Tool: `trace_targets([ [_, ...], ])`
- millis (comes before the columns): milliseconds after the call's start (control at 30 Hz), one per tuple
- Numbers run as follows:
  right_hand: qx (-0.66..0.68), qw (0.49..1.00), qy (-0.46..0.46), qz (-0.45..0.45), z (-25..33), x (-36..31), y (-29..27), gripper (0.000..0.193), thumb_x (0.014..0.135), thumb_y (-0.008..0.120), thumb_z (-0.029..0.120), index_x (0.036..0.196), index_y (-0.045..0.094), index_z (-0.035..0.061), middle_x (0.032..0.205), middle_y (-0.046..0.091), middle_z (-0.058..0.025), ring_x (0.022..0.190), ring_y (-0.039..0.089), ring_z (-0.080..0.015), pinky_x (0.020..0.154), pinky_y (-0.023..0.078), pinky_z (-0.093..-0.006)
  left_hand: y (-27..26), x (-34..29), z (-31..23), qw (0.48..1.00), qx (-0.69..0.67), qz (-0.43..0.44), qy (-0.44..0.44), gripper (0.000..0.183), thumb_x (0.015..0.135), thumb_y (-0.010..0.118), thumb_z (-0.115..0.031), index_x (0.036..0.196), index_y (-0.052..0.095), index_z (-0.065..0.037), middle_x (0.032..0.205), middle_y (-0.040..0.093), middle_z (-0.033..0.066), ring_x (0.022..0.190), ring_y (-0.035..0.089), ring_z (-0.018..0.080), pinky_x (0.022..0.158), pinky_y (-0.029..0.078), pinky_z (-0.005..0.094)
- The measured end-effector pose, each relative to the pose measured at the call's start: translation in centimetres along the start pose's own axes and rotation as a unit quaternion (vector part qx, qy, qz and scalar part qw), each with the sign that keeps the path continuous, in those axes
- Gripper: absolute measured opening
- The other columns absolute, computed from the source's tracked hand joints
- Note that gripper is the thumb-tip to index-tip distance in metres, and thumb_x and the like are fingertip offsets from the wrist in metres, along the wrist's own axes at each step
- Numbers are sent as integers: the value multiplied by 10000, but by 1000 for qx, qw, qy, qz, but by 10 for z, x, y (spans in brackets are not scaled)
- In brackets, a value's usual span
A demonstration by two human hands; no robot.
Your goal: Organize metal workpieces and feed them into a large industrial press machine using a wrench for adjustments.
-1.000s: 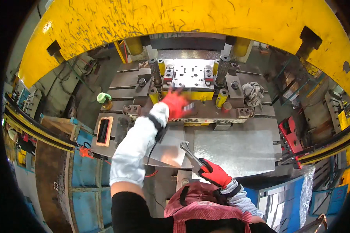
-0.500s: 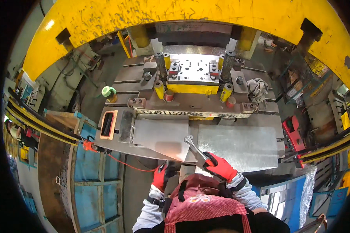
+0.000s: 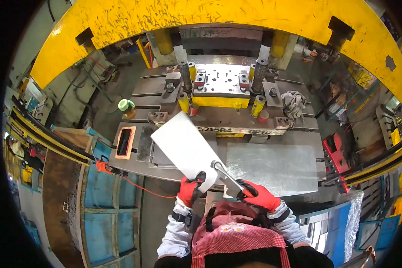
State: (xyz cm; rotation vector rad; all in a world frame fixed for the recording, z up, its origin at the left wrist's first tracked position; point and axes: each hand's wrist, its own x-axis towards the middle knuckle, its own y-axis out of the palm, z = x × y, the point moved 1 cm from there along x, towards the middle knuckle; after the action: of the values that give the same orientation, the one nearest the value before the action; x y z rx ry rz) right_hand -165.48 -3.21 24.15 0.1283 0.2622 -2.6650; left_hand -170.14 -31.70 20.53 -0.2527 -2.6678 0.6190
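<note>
sheet (image 3: 183, 145): bare metal, smooth, pale matt sheen in my left glove (image 3: 190, 191) | gloves: red coated knit cloth, matt | tool (image 3: 228, 177) in my right glove (image 3: 259, 195): polished steel, glossy | press table (image 3: 272, 167): dull grey metal, scuffed | press frame (image 3: 236, 20): yellow paint, chipped, rough | apron (image 3: 236, 241): red checked cloth

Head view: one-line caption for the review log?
Left hand lifts a metal sheet; right hand holds a metal tool.
</note>
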Motion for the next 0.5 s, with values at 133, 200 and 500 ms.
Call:
trace_targets([
  [133,66,996,17,-52,23,-12,-7,650,734,649,100,1330,397,33,1049,578,-46,919,536,-132,876,425,-291,3,42,21,809,-551,-23,-203,218,734,663,-83,933,610,-12,1036,629,163,1015,596,280,914,444,353],
  [200,142,986,48,-68,18,-15,-14,629,766,619,77,1347,378,51,1027,569,-39,860,533,-111,770,460,-266,-17,101,7,957,50,121,259,298,691,726,-149,927,586,-33,1055,617,157,1036,576,287,919,435,379],
  [500,293,953,24,-74,44,44,-48,577,818,607,105,1340,363,73,947,568,-23,687,515,-76,569,451,-239,10,222,55,941,-142,122,282,443,701,725,-182,1063,544,-3,1084,589,154,1013,570,251,874,441,345],
])
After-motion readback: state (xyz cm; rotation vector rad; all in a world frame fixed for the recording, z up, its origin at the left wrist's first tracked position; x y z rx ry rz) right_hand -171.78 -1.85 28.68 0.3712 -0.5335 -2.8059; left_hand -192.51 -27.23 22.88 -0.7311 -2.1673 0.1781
